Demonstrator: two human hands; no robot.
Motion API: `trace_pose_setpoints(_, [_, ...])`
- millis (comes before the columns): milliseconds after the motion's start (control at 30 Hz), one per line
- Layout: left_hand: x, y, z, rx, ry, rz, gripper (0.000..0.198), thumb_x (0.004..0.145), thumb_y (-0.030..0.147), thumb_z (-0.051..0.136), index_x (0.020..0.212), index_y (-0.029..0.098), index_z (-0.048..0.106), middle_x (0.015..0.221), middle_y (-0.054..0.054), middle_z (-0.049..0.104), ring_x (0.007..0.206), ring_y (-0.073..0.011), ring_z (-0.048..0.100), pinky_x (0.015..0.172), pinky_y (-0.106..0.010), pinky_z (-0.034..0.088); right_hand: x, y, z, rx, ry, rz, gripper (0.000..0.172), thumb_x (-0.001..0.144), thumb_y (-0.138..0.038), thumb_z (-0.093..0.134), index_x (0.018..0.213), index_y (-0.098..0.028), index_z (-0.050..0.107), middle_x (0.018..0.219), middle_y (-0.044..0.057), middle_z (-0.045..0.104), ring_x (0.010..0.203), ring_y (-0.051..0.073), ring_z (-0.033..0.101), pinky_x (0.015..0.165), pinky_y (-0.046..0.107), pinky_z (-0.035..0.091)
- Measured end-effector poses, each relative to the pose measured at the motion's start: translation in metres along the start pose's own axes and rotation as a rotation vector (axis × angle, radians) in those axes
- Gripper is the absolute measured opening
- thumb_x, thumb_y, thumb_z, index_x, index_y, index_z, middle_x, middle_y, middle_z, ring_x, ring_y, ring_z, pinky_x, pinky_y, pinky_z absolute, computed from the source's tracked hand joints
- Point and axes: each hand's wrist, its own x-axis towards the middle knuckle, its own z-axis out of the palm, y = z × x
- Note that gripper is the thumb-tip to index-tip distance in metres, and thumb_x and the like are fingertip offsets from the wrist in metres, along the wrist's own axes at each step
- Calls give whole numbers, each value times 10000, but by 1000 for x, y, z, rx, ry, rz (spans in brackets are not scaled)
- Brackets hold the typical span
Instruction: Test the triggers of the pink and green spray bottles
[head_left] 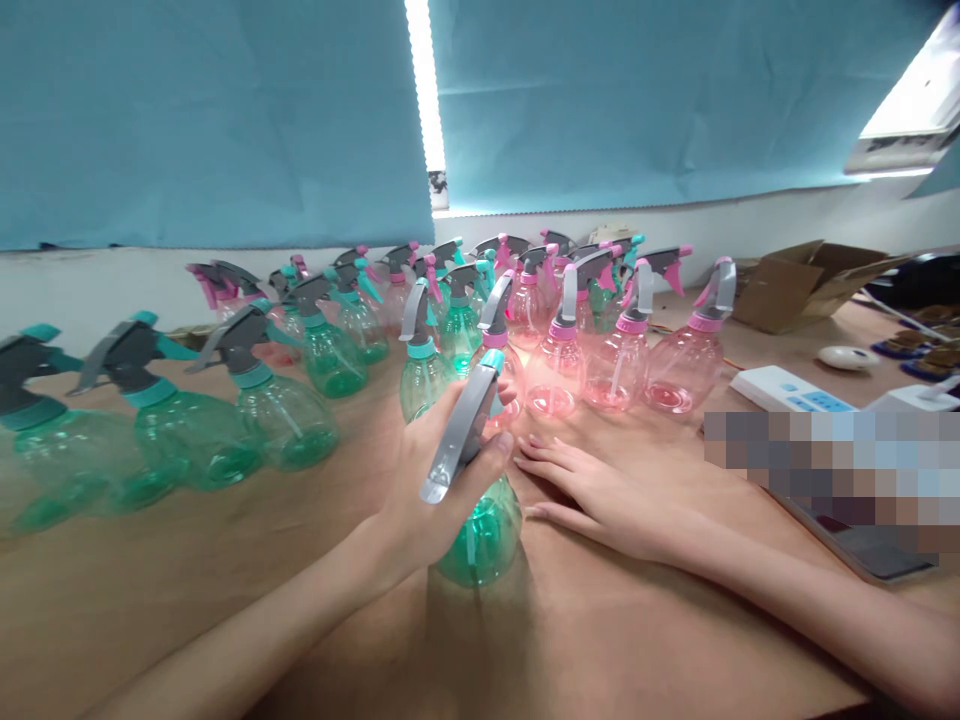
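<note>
My left hand (pixel 427 490) is wrapped round the neck of a green spray bottle (pixel 480 545) with a grey and teal trigger head. That bottle stands upright at the middle of the table, and its collar is hidden by the hand. Flat on the tabletop just to its right lies my right hand (pixel 592 495), fingers stretched out and holding nothing. Directly behind the held bottle is another green spray bottle (pixel 424 380). A row of pink spray bottles, among them one clear pink bottle (pixel 555 375), stands beyond my right fingers.
More green spray bottles (pixel 289 420) line the left side, with mixed pink and green ones at the back. To the right are an open cardboard box (pixel 806 285), a white power strip (pixel 787 390), a white mouse (pixel 847 358) and a blurred-out flat device on the wooden table (pixel 337 630).
</note>
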Motion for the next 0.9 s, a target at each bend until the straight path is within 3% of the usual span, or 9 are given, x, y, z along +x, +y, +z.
trace_pose_setpoints(167, [0,2,-1,-10,-6,3,138,889,255,575,1020,238,616,892,-14,662,839,-199,651,789,-345,514,-1,0,1,11,6,-4,605,981,-539,473,1452,-159,485,1507,139,470,1399,322,415,1145,531,364])
trace_pose_setpoints(300, [3,7,-3,62,-30,22,56,827,199,554,871,230,571,806,-1,625,698,-177,599,673,-331,491,-1,-2,0,23,21,12,595,973,-550,487,1445,-189,497,1499,127,483,1400,324,415,1140,535,367])
trace_pose_setpoints(567, [3,7,-8,25,-81,-19,37,836,213,540,870,219,555,729,15,557,630,-150,540,623,-316,461,-1,-3,-1,40,11,21,592,979,-543,477,1440,-173,504,1515,133,459,1414,323,391,1151,528,354])
trace_pose_setpoints(733, [-2,-3,-11,39,-51,-17,120,880,272,575,987,226,600,947,-47,640,880,-221,613,679,-335,484,-1,-4,-2,42,3,28,576,982,-516,486,1454,-185,489,1523,129,447,1421,331,378,1151,537,351])
trace_pose_setpoints(900, [-2,-3,-11,58,-51,-14,93,891,284,574,925,210,619,1001,-64,639,956,-242,611,727,-354,508,-1,-6,-4,41,1,24,581,984,-526,476,1459,-192,483,1523,123,448,1421,326,380,1150,530,354])
